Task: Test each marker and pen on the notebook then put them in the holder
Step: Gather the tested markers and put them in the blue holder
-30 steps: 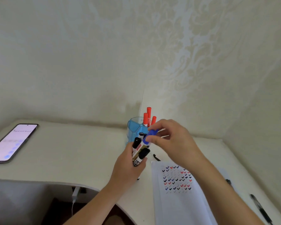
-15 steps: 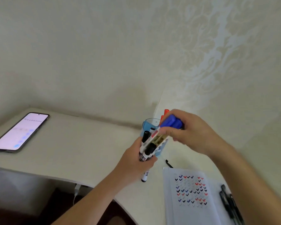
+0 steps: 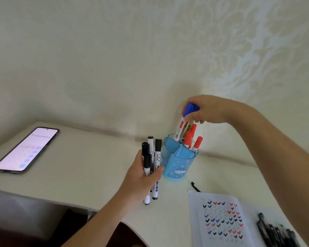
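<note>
A pale bench (image 3: pixel 89 172) is carrying a lit phone (image 3: pixel 26 150) at far left, a blue holder (image 3: pixel 178 166) standing near the wall, a notebook (image 3: pixel 219 220) lying at near right with black pens (image 3: pixel 276 232) at its right edge, and a small black piece (image 3: pixel 194 186), perhaps a cap, lying between holder and notebook.

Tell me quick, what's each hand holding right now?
Left hand: closed around a bunch of black-capped markers, beside the holder.
Right hand: pinching blue-capped markers by their caps, lower ends inside the holder.
</note>
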